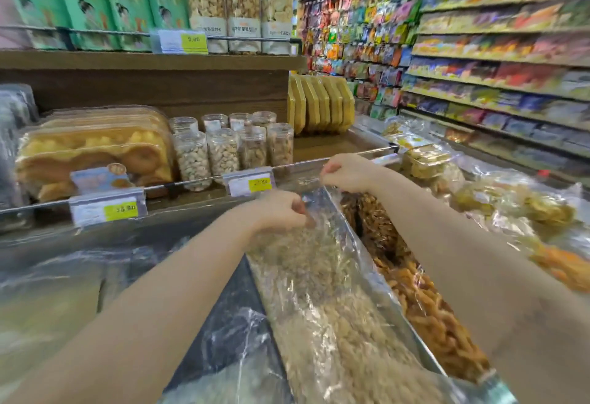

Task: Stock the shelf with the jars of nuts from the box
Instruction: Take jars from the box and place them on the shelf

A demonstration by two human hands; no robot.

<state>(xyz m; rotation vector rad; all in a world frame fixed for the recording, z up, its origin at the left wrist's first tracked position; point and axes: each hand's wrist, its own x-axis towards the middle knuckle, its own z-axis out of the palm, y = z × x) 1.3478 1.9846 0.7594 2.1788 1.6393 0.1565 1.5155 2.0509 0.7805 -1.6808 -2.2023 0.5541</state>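
Note:
Several clear jars of nuts (223, 151) stand in two rows on the wooden shelf (319, 145) behind a metal rail. Below the shelf, my left hand (281, 208) pinches the clear plastic film (306, 256) that covers a bin of pale snacks. Farther back and to the right, my right hand (346, 172) pinches the same film at its far edge. No box is in view. The picture is blurred.
Trays of pastries (95, 151) fill the shelf left of the jars, yellow packs (319, 103) stand to their right. A bin of brown twisted snacks (415, 282) lies under my right forearm. Bagged snacks (510, 205) lie at right. An aisle of packed shelves (479, 36) runs behind.

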